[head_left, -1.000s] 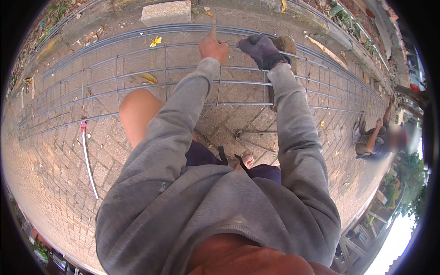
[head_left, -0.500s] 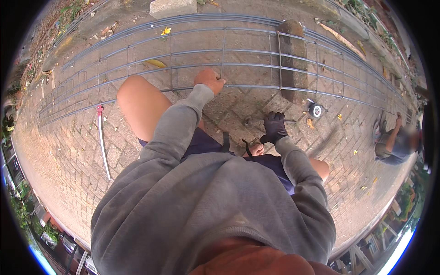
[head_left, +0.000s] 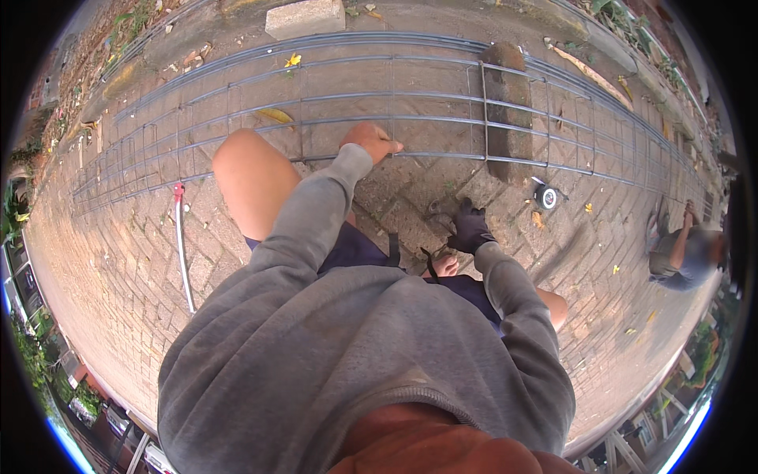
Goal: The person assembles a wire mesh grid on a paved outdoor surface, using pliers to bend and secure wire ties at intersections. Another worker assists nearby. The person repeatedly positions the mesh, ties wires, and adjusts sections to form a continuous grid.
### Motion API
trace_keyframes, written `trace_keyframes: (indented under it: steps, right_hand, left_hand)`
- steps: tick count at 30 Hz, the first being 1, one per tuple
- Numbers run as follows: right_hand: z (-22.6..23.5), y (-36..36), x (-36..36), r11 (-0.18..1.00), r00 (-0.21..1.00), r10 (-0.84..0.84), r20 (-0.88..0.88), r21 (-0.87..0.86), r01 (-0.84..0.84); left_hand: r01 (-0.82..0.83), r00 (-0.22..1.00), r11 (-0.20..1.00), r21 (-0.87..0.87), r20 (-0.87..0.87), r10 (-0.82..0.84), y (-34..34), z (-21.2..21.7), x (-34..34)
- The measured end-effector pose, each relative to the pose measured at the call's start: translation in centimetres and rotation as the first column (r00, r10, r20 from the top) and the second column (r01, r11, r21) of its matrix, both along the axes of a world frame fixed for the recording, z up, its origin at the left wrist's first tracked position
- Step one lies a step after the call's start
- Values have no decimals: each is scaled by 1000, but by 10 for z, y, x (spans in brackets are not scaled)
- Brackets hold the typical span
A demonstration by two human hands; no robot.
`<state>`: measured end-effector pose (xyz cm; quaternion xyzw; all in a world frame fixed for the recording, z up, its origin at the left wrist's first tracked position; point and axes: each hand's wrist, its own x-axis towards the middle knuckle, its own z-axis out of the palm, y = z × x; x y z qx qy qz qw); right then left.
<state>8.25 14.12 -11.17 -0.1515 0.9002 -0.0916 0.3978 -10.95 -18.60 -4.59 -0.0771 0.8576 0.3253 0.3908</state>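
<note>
A long cage of grey steel reinforcing bars (head_left: 442,155) with thin cross ties lies over the paving in front of me. My bare left hand (head_left: 369,142) is at its near bar, beside a cross tie. Thumb and fingers are pinched together there; whatever is between them is too small to make out. Lower and to the right, my right hand (head_left: 471,227), in a black glove, is closed around a thin dark metal tool (head_left: 436,207). Only its curved end shows beyond the fingers, close to the ground, so its exact kind is unclear.
A dark block (head_left: 507,150) props the cage. Right of my gloved hand lies a round black-and-white tape measure (head_left: 545,196). A pale bar with a red end (head_left: 182,245) is on the left. Another person (head_left: 683,253) crouches far right. A pale block (head_left: 306,19) stands behind the cage.
My left hand stays pinched by the near bar, its fingertips slightly lower. My right hand has turned, and the straight rod that stuck out to its right is no longer visible.
</note>
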Motion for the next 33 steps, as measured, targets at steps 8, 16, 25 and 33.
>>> trace_keyframes:
  steps: [8, 16, 25, 33]
  right_hand:
    - [96, -35, -49, 533, 646, -445, 621, -396, 748]
    - [167, -59, -74, 170, 364, -546, 755, -325, 930]
    - [158, -148, -119, -217, 170, -639, 750, -388, 896]
    - [168, -152, -126, -291, 178, -502, 846, -359, 887]
  left_hand:
    - [49, 934, 977, 207, 336, -118, -19, -52, -29]
    - [-218, 859, 776, 592, 493, -135, -20, -80, -28]
    - [-188, 830, 809, 556, 531, -172, -14, -91, -32]
    - [-213, 859, 787, 580, 495, -132, -12, -86, -32]
